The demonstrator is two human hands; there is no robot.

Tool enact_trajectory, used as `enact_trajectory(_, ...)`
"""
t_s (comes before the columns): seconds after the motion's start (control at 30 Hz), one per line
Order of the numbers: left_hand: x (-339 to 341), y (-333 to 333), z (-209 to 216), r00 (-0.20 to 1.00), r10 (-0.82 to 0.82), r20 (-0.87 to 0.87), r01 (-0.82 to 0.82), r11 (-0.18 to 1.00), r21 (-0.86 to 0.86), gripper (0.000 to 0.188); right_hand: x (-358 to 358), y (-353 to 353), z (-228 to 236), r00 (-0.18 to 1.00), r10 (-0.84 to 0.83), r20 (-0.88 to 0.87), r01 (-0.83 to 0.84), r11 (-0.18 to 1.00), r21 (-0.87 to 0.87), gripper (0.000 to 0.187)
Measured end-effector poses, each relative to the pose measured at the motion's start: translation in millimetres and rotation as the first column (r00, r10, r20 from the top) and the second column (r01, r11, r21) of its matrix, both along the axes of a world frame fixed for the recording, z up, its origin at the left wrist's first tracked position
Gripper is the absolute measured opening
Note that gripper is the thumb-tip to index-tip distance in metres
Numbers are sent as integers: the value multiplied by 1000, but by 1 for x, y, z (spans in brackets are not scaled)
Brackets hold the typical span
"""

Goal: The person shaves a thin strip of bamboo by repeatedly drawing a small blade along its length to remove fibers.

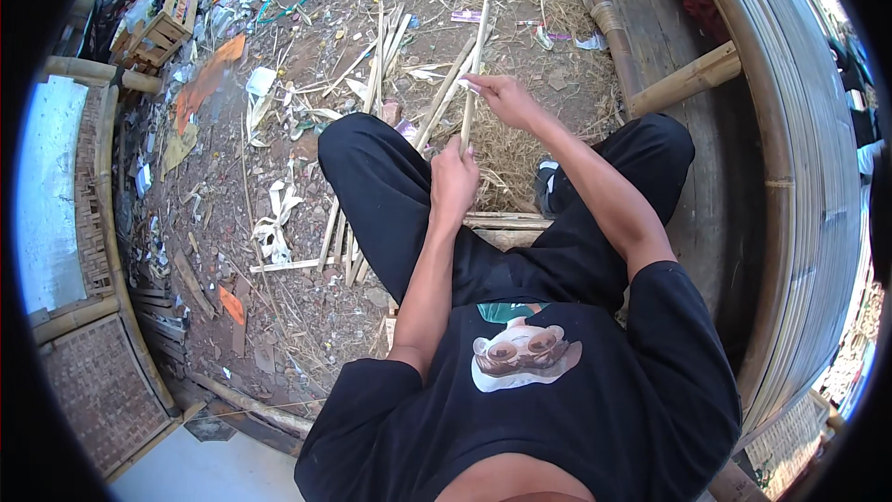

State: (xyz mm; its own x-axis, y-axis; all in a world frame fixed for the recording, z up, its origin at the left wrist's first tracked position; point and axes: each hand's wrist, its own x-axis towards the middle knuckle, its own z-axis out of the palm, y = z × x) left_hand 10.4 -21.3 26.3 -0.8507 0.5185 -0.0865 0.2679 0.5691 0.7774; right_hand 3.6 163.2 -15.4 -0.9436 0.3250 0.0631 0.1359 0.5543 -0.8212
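A long pale bamboo stick (pixel 478 51) slants up and away from between my knees. My left hand (pixel 453 181) is closed around its near end. Farther along, my right hand (pixel 505 99) is pinched beside the stick, fingertips against it. Something small and whitish shows at those fingertips, too small to name. Another bamboo strip (pixel 437 112) lies behind the stick on the left, partly hidden by my hand. Several more pale strips (pixel 379 60) lie on the ground past my left knee.
Bamboo bench or platform framing (pixel 688 79) runs along my right. Littered dirt ground (pixel 307 139) spreads ahead and left, with dry straw (pixel 557 56) near the bench. A wooden crate (pixel 174 14) lies far left. A woven bamboo panel (pixel 98 386) stands at the near left.
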Motion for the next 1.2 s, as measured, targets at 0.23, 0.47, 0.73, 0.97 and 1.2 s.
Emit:
enact_trajectory(0.23,0,0,-4,1000,-6,-7,6,998,66,12,-1,11,-1,996,50,-70,-52,998,-26,29)
enact_trajectory(0.47,2,2,-3,999,-13,32,11,998,65,11,-10,20,11,998,-29,-62,31,999,32,32)
enact_trajectory(0.73,1,1,-6,1000,-14,25,13,998,62,11,-3,3,2,1000,8,-30,-7,999,47,36)
enact_trajectory(0.97,-2,1,-14,1000,9,20,-9,1000,-5,14,7,-8,-4,998,63,23,-62,996,-62,40)
enact_trajectory(1.2,-5,-1,-7,999,6,32,-7,999,41,14,8,-9,12,992,105,66,-102,994,-45,39)
